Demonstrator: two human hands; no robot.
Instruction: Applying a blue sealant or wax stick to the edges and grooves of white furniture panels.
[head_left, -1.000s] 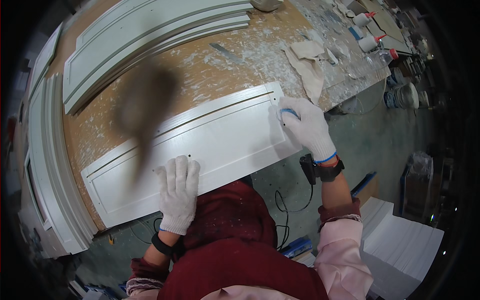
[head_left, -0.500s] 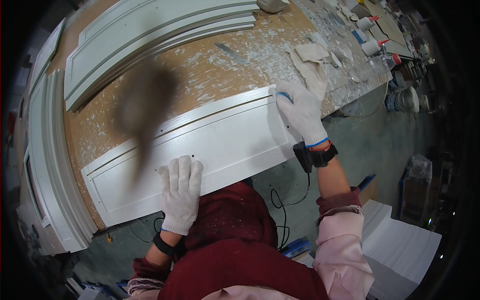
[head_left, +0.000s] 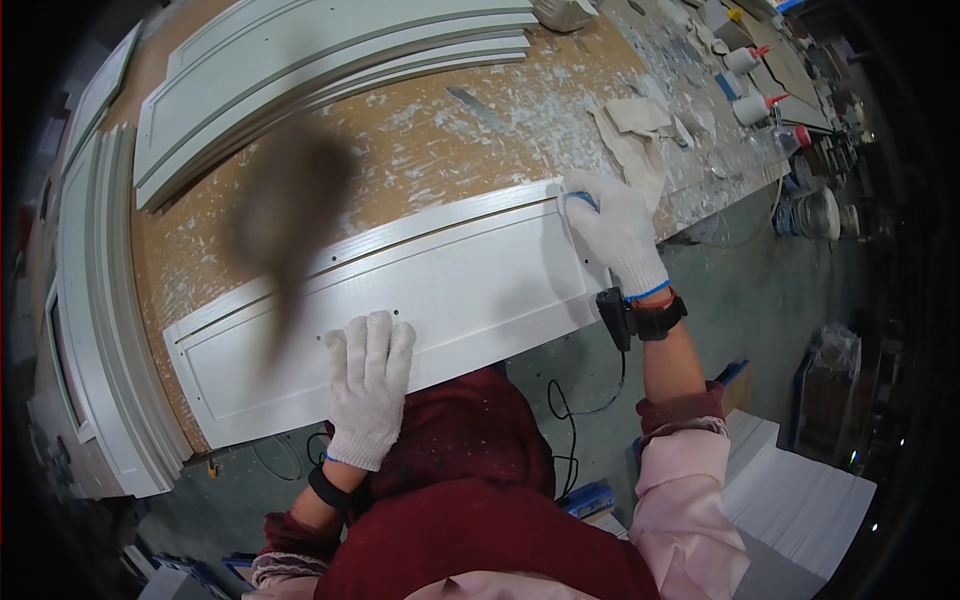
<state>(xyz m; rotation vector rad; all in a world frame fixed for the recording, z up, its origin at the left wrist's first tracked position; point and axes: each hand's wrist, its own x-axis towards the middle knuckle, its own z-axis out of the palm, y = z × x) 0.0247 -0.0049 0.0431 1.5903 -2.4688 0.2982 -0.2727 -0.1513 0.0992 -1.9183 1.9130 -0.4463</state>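
A long white panel with a recessed centre, a groove along its far side and several small dark holes lies across the front of the workbench. My left hand, in a white knit glove, rests flat on the panel's near edge with fingers stretched out. At the panel's far right corner is my right hand, gloved too, its fingers curled down at the end edge. Part of a small blue thing shows under its thumb side; the glove hides the rest, so its kind is unclear.
White panels lie stacked at the back left, with more panels along the left. A cloth, a flat scraper-like blade, red-tipped glue bottles and a clear bottle lie on the bench. A brown blur covers part of the view.
The whole view has shifted slightly. My left hand stays flat on the panel, and my right hand keeps its place at the far right corner with the blue thing. The panel lies as before.
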